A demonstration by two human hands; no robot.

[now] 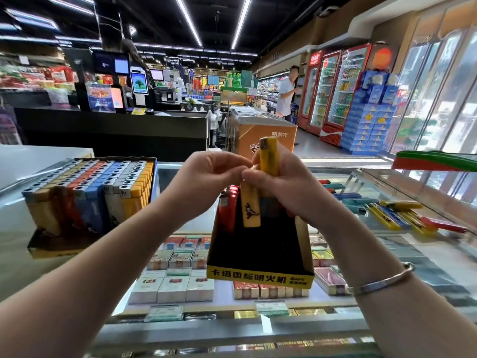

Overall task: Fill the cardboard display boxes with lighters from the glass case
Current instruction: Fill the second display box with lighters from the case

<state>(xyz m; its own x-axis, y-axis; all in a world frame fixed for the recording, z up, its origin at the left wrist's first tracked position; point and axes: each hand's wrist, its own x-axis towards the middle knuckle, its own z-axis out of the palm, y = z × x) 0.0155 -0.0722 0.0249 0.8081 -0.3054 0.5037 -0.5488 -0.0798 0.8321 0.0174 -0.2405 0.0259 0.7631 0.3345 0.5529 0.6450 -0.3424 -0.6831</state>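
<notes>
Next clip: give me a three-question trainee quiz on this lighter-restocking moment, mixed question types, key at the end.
1. True or false: the cardboard display box in the middle is already full.
2. Which hand grips the upright yellow lighter? A) left hand B) right hand
3. Fill in: the full display box sits to the ____ of the middle box.

Key: 1 false, it holds only a few lighters at the back. 2 B. 3 left.
</notes>
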